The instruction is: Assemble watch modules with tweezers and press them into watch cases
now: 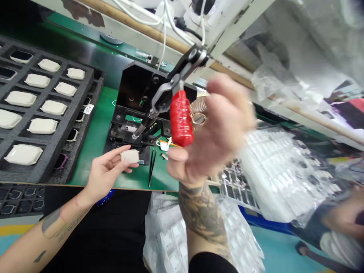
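My left hand (106,170) pinches a cream watch case (130,156) between thumb and fingers, just in front of the black clamping fixture (133,89). A small bluish tab shows at the case's lower right. The fixture's lever ends in a red ribbed handle (181,118), which stands raised. Right beside that handle is my right hand (216,129), smeared by motion; its thumb is near the handle's lower end, and whether it touches is unclear. Black tweezers (152,167) lie on the green mat between my hands.
A grey foam tray (47,159) with several cream watch cases stands at left, stacked on another tray. Clear plastic bags and blister trays (278,178) fill the right side. White cables (167,22) hang above the fixture. Another person's arm (344,212) appears at far right.
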The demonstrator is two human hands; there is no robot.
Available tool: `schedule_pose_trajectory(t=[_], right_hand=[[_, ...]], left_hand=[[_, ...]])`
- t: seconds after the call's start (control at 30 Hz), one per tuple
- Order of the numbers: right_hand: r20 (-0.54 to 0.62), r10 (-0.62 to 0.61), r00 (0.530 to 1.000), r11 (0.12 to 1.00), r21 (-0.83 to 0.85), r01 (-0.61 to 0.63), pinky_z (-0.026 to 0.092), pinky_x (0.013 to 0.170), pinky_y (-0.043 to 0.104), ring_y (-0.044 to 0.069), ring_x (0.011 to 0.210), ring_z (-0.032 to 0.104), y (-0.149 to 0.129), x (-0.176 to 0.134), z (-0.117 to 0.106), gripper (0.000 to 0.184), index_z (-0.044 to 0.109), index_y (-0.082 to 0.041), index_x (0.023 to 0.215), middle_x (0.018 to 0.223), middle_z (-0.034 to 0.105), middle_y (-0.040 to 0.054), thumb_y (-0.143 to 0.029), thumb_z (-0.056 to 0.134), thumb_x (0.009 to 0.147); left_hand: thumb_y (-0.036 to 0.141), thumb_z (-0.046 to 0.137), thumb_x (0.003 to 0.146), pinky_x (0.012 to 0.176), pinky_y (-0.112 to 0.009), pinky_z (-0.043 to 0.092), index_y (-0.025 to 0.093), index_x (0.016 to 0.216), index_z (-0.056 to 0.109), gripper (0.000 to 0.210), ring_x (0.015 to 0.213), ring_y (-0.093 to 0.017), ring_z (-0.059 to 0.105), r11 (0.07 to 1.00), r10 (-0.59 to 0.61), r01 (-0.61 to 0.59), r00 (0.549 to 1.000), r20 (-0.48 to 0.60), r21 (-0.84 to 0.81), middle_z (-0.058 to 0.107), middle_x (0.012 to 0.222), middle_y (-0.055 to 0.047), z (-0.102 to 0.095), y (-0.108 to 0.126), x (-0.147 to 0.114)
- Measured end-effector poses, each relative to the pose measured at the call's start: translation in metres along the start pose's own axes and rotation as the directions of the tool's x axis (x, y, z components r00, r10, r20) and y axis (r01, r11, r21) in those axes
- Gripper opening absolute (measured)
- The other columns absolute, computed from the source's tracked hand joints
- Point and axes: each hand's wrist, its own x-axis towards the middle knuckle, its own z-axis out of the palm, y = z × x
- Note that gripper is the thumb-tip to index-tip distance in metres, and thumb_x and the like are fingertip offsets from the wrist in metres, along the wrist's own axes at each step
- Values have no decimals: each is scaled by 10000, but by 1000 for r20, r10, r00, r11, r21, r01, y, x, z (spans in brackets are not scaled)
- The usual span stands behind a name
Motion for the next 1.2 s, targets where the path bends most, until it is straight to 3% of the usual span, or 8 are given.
schedule_pose_trajectory(t=[0.13,0.23,0.37,0.5,0.6,0.77,0.97,1.2], right_hand=[[-73,-246,967,950,178,255,666,1099,450,218,1188,787,-13,49,13,456,745,-297,1249,1141,735,27,-628,435,1195],[-138,-66,988,965,242,98,650,1093,403,182,1137,782,-37,58,9,362,726,-311,1392,1269,727,20,-476,456,1218],[-172,125,977,979,183,-93,626,1154,522,308,1365,707,-51,15,-3,463,613,-310,1587,1565,634,69,-296,611,1124],[173,65,983,974,202,-100,677,1036,507,282,1174,765,-35,-57,7,416,697,-247,1449,1235,785,90,-117,605,1065],[490,106,865,992,14,-129,616,1181,570,323,1345,696,-17,-86,30,432,638,-179,1515,1420,729,171,-118,550,1097],[678,213,703,975,-195,-107,583,1188,602,366,1328,683,5,-87,68,408,671,-83,1442,1380,717,254,-94,444,1103],[496,240,835,967,-44,-252,578,1233,535,306,1426,642,-13,-93,41,513,566,-218,1611,1493,674,176,-104,453,1123],[398,260,880,953,44,-301,594,1244,493,275,1451,653,-32,-102,0,601,556,-285,1660,1532,668,135,-69,557,1099]], left_hand=[[210,1016,782,718,-255,702,124,1235,757,529,899,-261,880,999,-21,22,999,-25,27,881,1098,-151,-1,-1,3],[189,1009,770,746,-211,669,144,1082,737,416,867,-193,845,992,38,-36,999,-16,123,868,992,-101,-2,1,2],[251,917,913,884,-270,687,186,1198,786,320,1012,-214,845,936,95,-113,993,71,334,862,1152,-100,-19,12,-13],[230,876,959,908,-299,683,256,1317,817,363,998,-209,827,696,291,-298,949,123,653,853,1232,-65,-49,16,-35],[208,873,960,898,-305,675,264,1364,792,415,956,-200,810,568,374,-382,909,185,729,849,1238,-59,-57,13,-41],[186,836,992,877,-311,662,249,1411,747,433,965,-203,778,466,463,-497,842,277,732,804,1249,-86,-40,17,-33],[233,726,1083,744,-302,594,257,1575,657,497,884,-200,772,211,480,-405,836,267,890,758,1279,-123,-35,21,-27],[242,533,1150,547,-348,462,258,1425,768,362,821,-256,825,-170,210,-300,920,332,939,775,1455,-121,-3,30,26]])
